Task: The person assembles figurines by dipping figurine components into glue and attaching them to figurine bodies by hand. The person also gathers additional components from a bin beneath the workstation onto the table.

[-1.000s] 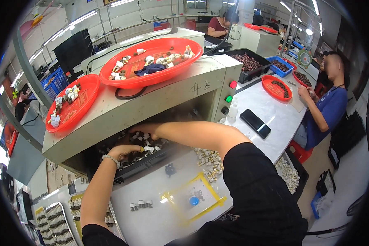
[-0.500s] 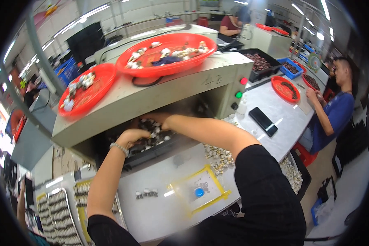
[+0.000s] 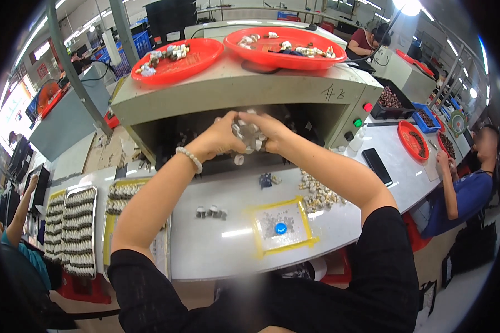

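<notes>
Between my cupped hands is a handful of small white parts [image 3: 249, 133], blurred by motion, with one white piece low under them. My left hand [image 3: 219, 136], with a beaded bracelet at the wrist, is closed round their left side. My right hand [image 3: 272, 132] curls round the other side. Both are in front of the opening of a beige metal housing [image 3: 205, 108]. Inside it, more white and dark pieces [image 3: 186, 136] lie in shadow, partly hidden by my left arm. On the worktop [image 3: 205, 244] below stand several white-and-dark parts [image 3: 211, 212] in a short row.
Two red trays [image 3: 205, 55] [image 3: 244, 51] with parts top the housing. A blue cap [image 3: 280, 228] lies inside a yellow-taped rectangle, near a pile of pale parts [image 3: 319, 194]. A phone [image 3: 376, 166] and bottle [image 3: 356, 140] are right. Filled trays [image 3: 79, 233] stand left; a co-worker [image 3: 461, 188] sits right.
Both hands have come up from the dark and white pieces inside the housing and now hold a handful of white parts at its opening. The view has shifted, with the scene lying further right.
</notes>
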Available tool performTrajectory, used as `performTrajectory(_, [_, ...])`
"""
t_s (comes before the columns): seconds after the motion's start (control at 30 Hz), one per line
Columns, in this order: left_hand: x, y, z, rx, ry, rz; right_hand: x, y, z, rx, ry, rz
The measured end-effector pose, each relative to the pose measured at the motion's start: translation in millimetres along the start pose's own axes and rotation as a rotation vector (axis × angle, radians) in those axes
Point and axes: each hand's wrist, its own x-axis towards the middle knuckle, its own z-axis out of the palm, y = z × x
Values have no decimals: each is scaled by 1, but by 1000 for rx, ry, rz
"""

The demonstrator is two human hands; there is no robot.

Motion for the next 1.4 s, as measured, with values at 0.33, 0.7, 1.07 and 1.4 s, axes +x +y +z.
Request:
performTrajectory(0.33, [-108, -42, 25, 305, 190, 122, -51, 86, 41, 24, -2, -83])
performTrajectory(0.7, [-169, -103, 55, 361, 256, -88, -47, 168, 50, -298, -57, -40])
performTrajectory(1.07, [-163, -71, 64, 867, 467, 281, -60, 154, 30, -626, -147, -101])
performTrajectory(1.4, [-60, -60, 92, 675, 129, 273, -153, 108, -36, -1177, -238, -311])
